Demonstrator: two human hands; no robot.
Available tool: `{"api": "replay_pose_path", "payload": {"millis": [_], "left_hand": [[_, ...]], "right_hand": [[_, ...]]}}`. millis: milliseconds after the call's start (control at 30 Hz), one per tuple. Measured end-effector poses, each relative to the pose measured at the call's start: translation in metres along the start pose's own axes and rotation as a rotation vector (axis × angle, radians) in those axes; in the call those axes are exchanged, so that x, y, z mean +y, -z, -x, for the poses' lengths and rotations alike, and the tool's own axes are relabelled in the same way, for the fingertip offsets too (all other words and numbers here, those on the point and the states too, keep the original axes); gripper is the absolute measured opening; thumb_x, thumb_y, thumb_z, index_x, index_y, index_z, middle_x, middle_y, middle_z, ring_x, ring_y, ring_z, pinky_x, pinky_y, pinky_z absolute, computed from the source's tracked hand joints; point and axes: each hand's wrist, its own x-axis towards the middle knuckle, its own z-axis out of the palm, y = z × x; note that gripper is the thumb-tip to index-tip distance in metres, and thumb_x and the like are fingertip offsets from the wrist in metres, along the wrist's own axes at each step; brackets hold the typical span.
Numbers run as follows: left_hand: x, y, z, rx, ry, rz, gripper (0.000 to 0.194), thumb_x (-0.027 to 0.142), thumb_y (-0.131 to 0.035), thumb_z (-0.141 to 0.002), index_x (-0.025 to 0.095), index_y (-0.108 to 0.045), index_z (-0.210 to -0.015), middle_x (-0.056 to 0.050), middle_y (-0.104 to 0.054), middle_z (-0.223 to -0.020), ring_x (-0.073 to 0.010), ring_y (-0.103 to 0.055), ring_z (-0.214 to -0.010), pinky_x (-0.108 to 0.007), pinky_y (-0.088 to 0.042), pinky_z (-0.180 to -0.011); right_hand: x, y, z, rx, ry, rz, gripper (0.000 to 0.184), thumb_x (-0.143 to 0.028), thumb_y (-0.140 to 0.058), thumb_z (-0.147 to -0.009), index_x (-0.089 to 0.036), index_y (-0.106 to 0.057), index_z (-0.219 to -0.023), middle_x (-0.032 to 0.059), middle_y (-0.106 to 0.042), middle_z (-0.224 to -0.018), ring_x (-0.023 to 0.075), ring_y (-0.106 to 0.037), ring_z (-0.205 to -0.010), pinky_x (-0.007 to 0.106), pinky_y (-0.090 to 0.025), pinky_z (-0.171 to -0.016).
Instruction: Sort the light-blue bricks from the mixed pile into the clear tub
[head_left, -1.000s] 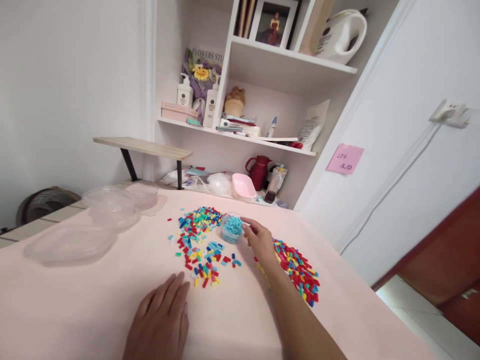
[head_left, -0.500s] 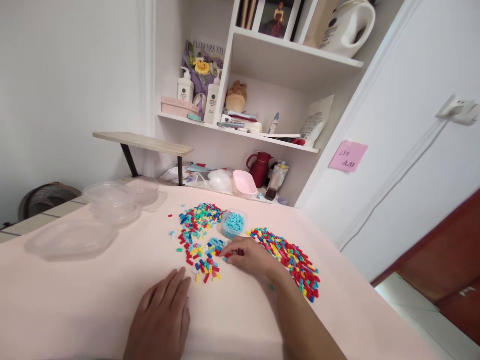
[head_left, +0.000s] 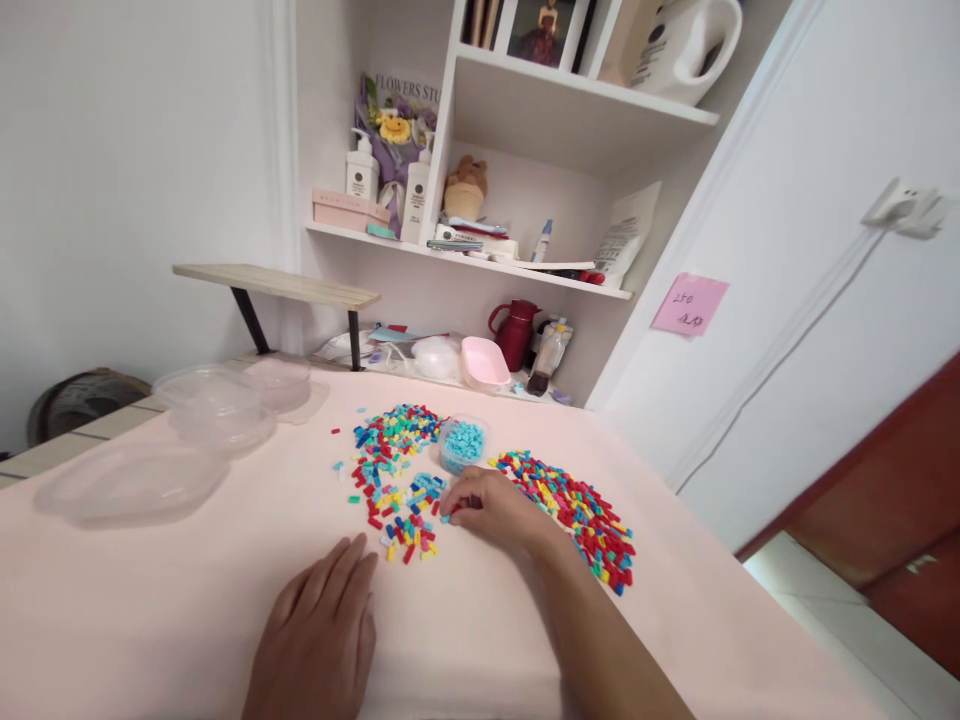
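Note:
My left hand [head_left: 321,615] lies flat on the pale pink table [head_left: 450,640], fingers stretched out, holding nothing. My right hand [head_left: 491,508] is bent over the table, thumb and forefinger pinched on a small light blue plastic piece [head_left: 445,518]. Just beyond it stands a clear square tub [head_left: 463,462] with light blue pieces inside. To the left of my right hand spreads a loose pile of mixed coloured pieces [head_left: 401,440], with a cluster of light blue ones [head_left: 426,490] near my fingertips. Another mixed pile [head_left: 577,510], mostly red and yellow, lies right of it, partly behind my wrist.
Clear plastic containers [head_left: 217,410] and a clear lid [head_left: 131,485] sit on the left of the table. A small wooden shelf [head_left: 277,284] stands behind them. At the back are a pink tray [head_left: 484,362], a red jug [head_left: 516,333] and a bottle [head_left: 546,360].
My right hand's fingers have drawn slightly back from the cluster, pinching a light blue piece. The whole view has shifted a little. My left hand stays on the table.

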Motion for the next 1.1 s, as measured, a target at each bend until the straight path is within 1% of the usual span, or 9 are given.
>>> {"api": "replay_pose_path", "payload": {"millis": [200, 333, 467, 667, 767, 867, 933, 1000, 1100], "left_hand": [[0.0, 0.002, -0.001, 0.009, -0.01, -0.002, 0.039, 0.018, -0.049, -0.084, 0.018, -0.061, -0.121, -0.007, -0.071, -0.122, -0.0205, -0.064, -0.112, -0.036, -0.042, -0.093], [0.0, 0.002, -0.002, 0.017, -0.018, -0.021, 0.038, 0.018, -0.049, -0.084, 0.018, -0.061, -0.12, -0.007, -0.071, -0.12, -0.0209, -0.065, -0.11, -0.037, -0.041, -0.092], [0.0, 0.001, 0.001, 0.005, -0.01, -0.01, 0.04, 0.019, -0.05, -0.085, 0.02, -0.06, -0.124, -0.005, -0.071, -0.123, -0.0195, -0.063, -0.113, -0.035, -0.042, -0.094], [0.0, 0.001, 0.0, 0.011, 0.009, 0.007, 0.041, 0.018, -0.048, -0.084, 0.021, -0.06, -0.124, -0.005, -0.071, -0.122, -0.02, -0.064, -0.112, -0.036, -0.042, -0.092], [0.0, 0.001, 0.0, 0.005, 0.001, 0.016, 0.041, 0.019, -0.049, -0.085, 0.021, -0.06, -0.124, -0.005, -0.07, -0.123, -0.0198, -0.063, -0.113, -0.035, -0.042, -0.093], [0.001, 0.002, -0.001, 0.006, 0.0, 0.006, 0.038, 0.019, -0.05, -0.086, 0.02, -0.061, -0.122, -0.006, -0.071, -0.122, -0.02, -0.064, -0.112, -0.035, -0.042, -0.093], [0.002, 0.003, -0.003, 0.023, 0.0, -0.004, 0.036, 0.018, -0.049, -0.085, 0.018, -0.062, -0.119, -0.007, -0.072, -0.119, -0.0204, -0.065, -0.109, -0.036, -0.042, -0.092], [0.003, 0.005, -0.005, 0.031, -0.009, -0.015, 0.035, 0.018, -0.048, -0.085, 0.017, -0.063, -0.117, -0.007, -0.072, -0.118, -0.0204, -0.066, -0.108, -0.036, -0.042, -0.092], [0.003, 0.006, -0.007, 0.03, -0.015, -0.024, 0.034, 0.017, -0.048, -0.085, 0.018, -0.063, -0.116, -0.006, -0.073, -0.117, -0.0197, -0.066, -0.107, -0.035, -0.041, -0.092]], "right_hand": [[-0.006, 0.001, -0.001, 0.044, -0.007, -0.015, 0.018, -0.012, -0.066, -0.078, -0.022, -0.078, -0.087, 0.0022, -0.068, -0.084, 0.0157, -0.061, -0.077, 0.025, -0.046, -0.071], [-0.01, 0.008, -0.004, 0.316, -0.041, -0.099, 0.014, -0.023, -0.064, -0.083, -0.02, -0.077, -0.088, 0.002, -0.063, -0.077, 0.0136, -0.053, -0.065, 0.025, -0.042, -0.062], [0.0, 0.013, -0.011, 0.637, -0.133, -0.145, 0.024, -0.038, -0.064, -0.085, -0.018, -0.076, -0.088, 0.0022, -0.061, -0.073, 0.0154, -0.051, -0.063, 0.028, -0.042, -0.062], [0.009, 0.012, -0.017, 0.713, -0.236, -0.129, 0.033, -0.046, -0.06, -0.084, -0.019, -0.076, -0.093, 0.003, -0.066, -0.072, 0.0178, -0.054, -0.065, 0.03, -0.044, -0.065], [0.0, 0.011, -0.013, 0.649, -0.206, -0.223, 0.033, -0.047, -0.059, -0.087, -0.018, -0.075, -0.089, 0.0027, -0.067, -0.072, 0.0166, -0.054, -0.064, 0.028, -0.043, -0.062], [-0.011, 0.008, -0.009, 0.361, -0.136, -0.297, 0.029, -0.043, -0.063, -0.087, -0.018, -0.076, -0.089, 0.0028, -0.067, -0.075, 0.0148, -0.055, -0.064, 0.025, -0.043, -0.06], [-0.016, 0.005, -0.007, 0.139, -0.037, -0.274, 0.023, -0.04, -0.067, -0.086, -0.019, -0.078, -0.09, 0.0039, -0.069, -0.081, 0.0154, -0.057, -0.071, 0.025, -0.045, -0.065], [-0.018, 0.001, -0.006, -0.007, 0.05, -0.225, 0.019, -0.036, -0.07, -0.085, -0.022, -0.08, -0.092, 0.0044, -0.068, -0.085, 0.0161, -0.059, -0.077, 0.025, -0.046, -0.07], [-0.016, -0.003, -0.007, -0.053, 0.05, -0.177, 0.017, -0.031, -0.071, -0.085, -0.024, -0.08, -0.097, 0.0041, -0.065, -0.085, 0.0155, -0.059, -0.077, 0.025, -0.047, -0.07]]}}
